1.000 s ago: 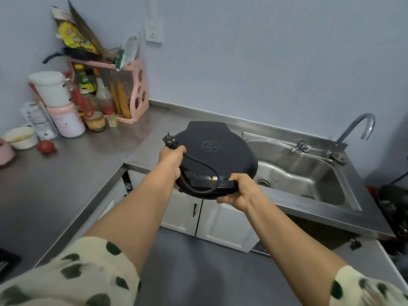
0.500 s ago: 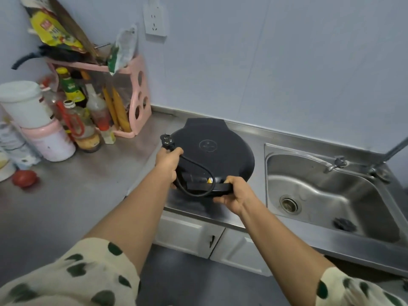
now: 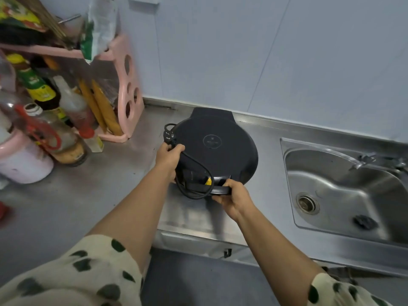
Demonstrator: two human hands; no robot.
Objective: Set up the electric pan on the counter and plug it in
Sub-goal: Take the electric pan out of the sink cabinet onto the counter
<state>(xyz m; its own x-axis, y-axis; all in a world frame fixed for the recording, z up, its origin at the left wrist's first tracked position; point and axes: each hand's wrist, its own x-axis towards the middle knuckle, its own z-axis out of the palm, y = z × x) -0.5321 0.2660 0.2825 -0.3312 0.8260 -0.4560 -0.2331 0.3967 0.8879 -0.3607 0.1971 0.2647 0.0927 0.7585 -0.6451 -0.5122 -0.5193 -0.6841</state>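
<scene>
Nearer the wall (image 3: 265, 62) now, electric pan (image 3: 216, 146) gripped by left hand (image 3: 169, 156), right hand (image 3: 231, 196).

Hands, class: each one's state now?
Left hand: closed, holding the black power cord against the round black electric pan.
Right hand: closed on its front handle.

You face a pale blue wall (image 3: 242, 51); steel counter (image 3: 77, 206) below it; sink (image 3: 284, 145) to your right; floor (image 3: 198, 283) seemingly grey.

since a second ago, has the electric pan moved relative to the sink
Yes. The electric pan has shifted left, away from the sink, whose left edge it overlapped before. It is now over the counter, closer to the pink rack.
</scene>
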